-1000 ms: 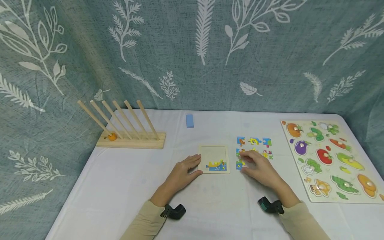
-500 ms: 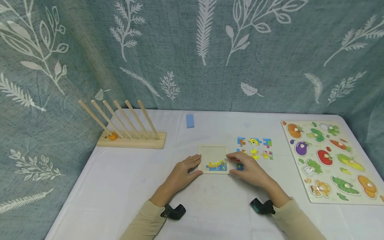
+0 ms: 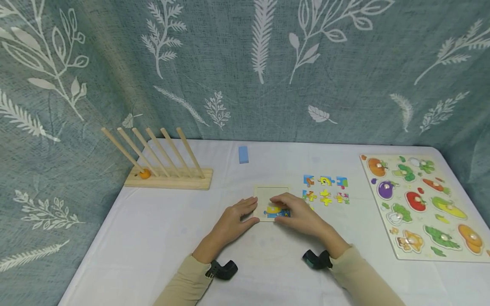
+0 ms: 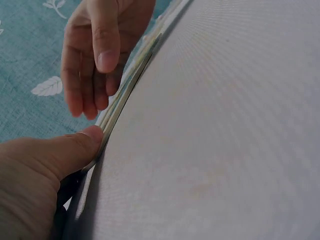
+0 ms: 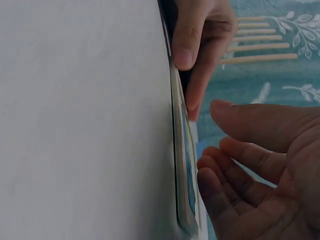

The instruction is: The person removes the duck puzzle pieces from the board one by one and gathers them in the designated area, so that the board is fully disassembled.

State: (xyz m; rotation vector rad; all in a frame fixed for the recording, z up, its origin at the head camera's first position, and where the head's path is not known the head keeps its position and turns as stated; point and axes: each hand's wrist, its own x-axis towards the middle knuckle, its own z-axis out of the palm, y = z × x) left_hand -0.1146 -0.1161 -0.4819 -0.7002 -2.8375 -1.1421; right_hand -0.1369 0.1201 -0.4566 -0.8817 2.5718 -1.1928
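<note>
A small square wooden puzzle tray (image 3: 269,193) lies flat on the table. Joined jigsaw pieces (image 3: 272,212) in blue and yellow fill part of its lower edge. My left hand (image 3: 234,217) rests at the tray's left side, fingers and thumb touching its border; in the left wrist view the thumb (image 4: 82,150) lies against the rim. Over the tray's lower right hangs my right hand (image 3: 300,216), thumb and fingers apart, hiding some of the pieces. The right wrist view shows nothing between its fingers. Loose jigsaw pieces (image 3: 326,197) lie in rows right of the tray.
A vegetable knob puzzle board (image 3: 419,216) covers the table's right side. At the back left stands a wooden peg stand (image 3: 172,182) with an orange bead (image 3: 144,173). A blue block (image 3: 243,154) lies near the back edge, before a patterned curtain (image 3: 229,63).
My right hand has moved left from the loose jigsaw pieces to over the puzzle tray's joined pieces. My left hand stays at the tray's left side.
</note>
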